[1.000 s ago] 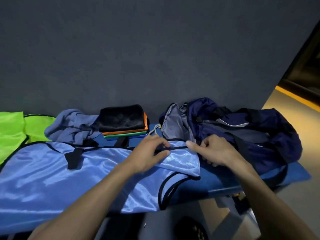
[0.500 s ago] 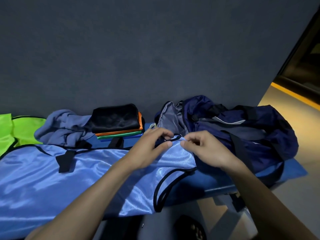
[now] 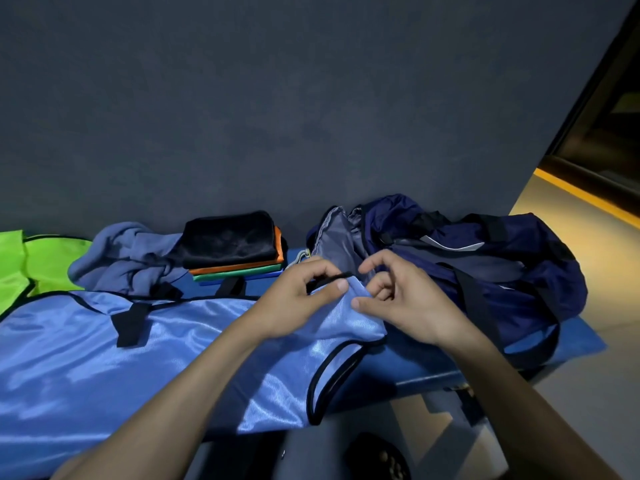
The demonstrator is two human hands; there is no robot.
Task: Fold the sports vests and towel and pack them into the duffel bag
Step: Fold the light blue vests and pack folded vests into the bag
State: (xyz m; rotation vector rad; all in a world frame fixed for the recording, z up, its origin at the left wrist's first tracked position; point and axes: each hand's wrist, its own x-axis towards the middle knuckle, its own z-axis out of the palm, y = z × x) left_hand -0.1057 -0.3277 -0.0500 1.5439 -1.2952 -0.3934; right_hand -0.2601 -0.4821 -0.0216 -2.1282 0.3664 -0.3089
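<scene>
A person's two bare hands work over a long blue counter (image 3: 571,344) set against a dark grey wall. Spread along the counter lies a light blue sports vest (image 3: 104,358), shiny and edged with black trim, with short black straps (image 3: 130,322) at its far edge. Its near side hangs over the counter's front edge.

The left hand (image 3: 298,303) pinches the vest's right-hand shoulder end between thumb and curled fingers, lifting the fabric slightly off the counter. The right hand (image 3: 401,299), just beside it, pinches the same bunched cloth with its thumb, the other fingers curled above. Both grips are closed on the vest.

Just behind and to the right of the hands sits a navy duffel bag (image 3: 502,268), slumped and open, its grey lining showing. At the back of the counter is a neat stack of folded vests (image 3: 235,251), black on top with orange, green and blue edges beneath. Left of the stack lies a crumpled grey-blue towel (image 3: 121,258), not yet folded. At the far left is a neon green vest (image 3: 38,261), spread flat.

The blue vest looks very light, limp and slippery, so it would likely slide and sag when lifted. Holding it by the trimmed edges or shoulder corners, with the cloth kept taut between both hands, seems the surest way to fold it evenly.
</scene>
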